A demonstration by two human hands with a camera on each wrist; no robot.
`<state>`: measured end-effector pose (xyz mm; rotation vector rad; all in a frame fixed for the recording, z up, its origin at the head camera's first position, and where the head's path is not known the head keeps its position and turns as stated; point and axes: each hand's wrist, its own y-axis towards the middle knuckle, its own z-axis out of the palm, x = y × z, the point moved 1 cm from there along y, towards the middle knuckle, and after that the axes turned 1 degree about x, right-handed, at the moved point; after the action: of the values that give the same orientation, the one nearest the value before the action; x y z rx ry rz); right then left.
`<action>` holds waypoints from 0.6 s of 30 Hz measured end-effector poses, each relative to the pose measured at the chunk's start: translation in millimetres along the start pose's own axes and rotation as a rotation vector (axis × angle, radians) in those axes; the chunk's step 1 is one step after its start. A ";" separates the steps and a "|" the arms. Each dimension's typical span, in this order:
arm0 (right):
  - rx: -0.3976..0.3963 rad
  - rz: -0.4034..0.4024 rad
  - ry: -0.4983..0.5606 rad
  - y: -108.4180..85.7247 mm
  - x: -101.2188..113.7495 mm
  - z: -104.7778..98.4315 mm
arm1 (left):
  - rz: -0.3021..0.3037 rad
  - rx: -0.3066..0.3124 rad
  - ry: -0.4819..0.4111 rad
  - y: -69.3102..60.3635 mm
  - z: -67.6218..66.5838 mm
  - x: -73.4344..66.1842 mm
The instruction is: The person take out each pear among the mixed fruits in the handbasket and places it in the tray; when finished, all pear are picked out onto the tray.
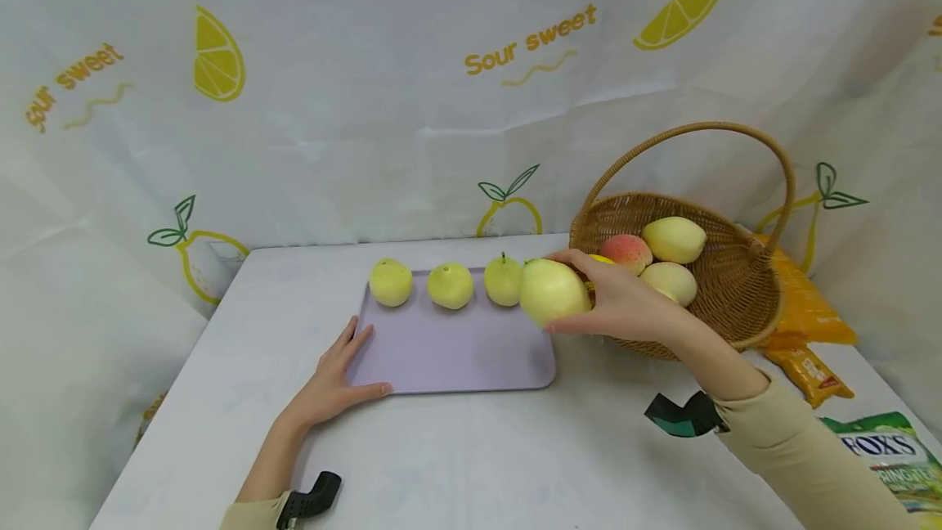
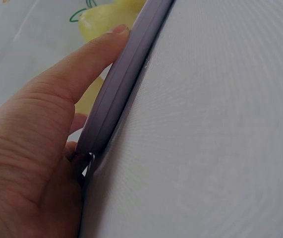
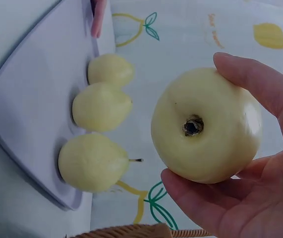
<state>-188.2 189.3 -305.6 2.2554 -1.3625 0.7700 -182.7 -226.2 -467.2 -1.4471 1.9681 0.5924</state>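
Observation:
A yellow-green pear (image 1: pixel 553 293) is gripped by my right hand (image 1: pixel 633 305), above the right end of a pale purple tray (image 1: pixel 456 350). In the right wrist view the held pear (image 3: pixel 205 126) shows its dark blossom end, between thumb and fingers. Three more pears (image 1: pixel 391 282) (image 1: pixel 450 285) (image 1: pixel 504 280) stand in a row along the tray's back edge. My left hand (image 1: pixel 329 387) rests at the tray's left front corner, fingers spread; the left wrist view shows its thumb (image 2: pixel 96 54) against the tray's rim (image 2: pixel 124 74).
A wicker basket (image 1: pixel 724 285) at the right holds a peach (image 1: pixel 626 253), several pale yellow fruits (image 1: pixel 674 240) and something bright yellow, partly hidden by the hand. Orange packets (image 1: pixel 809 370) and a green FOX'S bag (image 1: pixel 886 452) lie to its right. A printed cloth hangs behind.

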 end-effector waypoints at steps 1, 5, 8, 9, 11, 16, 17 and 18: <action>-0.001 -0.004 0.010 1.6 0.5 3.8 | 0.002 0.000 -0.004 0.1 0.3 -0.3; 0.009 -0.012 0.081 7.9 3.5 19.1 | 0.004 0.000 -0.012 0.1 0.3 -1.6; 0.026 -0.032 0.171 12.3 4.5 32.2 | 0.005 -0.003 -0.014 0.1 -0.2 -2.4; 0.033 -0.043 0.202 13.8 4.7 36.8 | 0.006 -0.003 -0.015 0.1 -0.3 -2.6; 0.038 -0.069 0.240 17.2 3.6 46.3 | 0.008 -0.005 -0.017 0.1 -0.2 -2.7; 0.028 -0.112 0.268 26.6 0.9 68.5 | 0.018 -0.009 -0.023 0.8 -0.1 -2.5; 0.021 -0.114 0.270 28.4 0.8 72.6 | 0.017 -0.009 -0.023 0.8 0.0 -2.2; 0.015 -0.113 0.271 30.0 0.6 76.8 | 0.016 -0.010 -0.024 0.7 0.0 -2.1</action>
<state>-195.4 130.5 -362.9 2.1257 -1.0980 1.0060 -182.9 -224.6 -465.7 -1.4249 1.9624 0.6241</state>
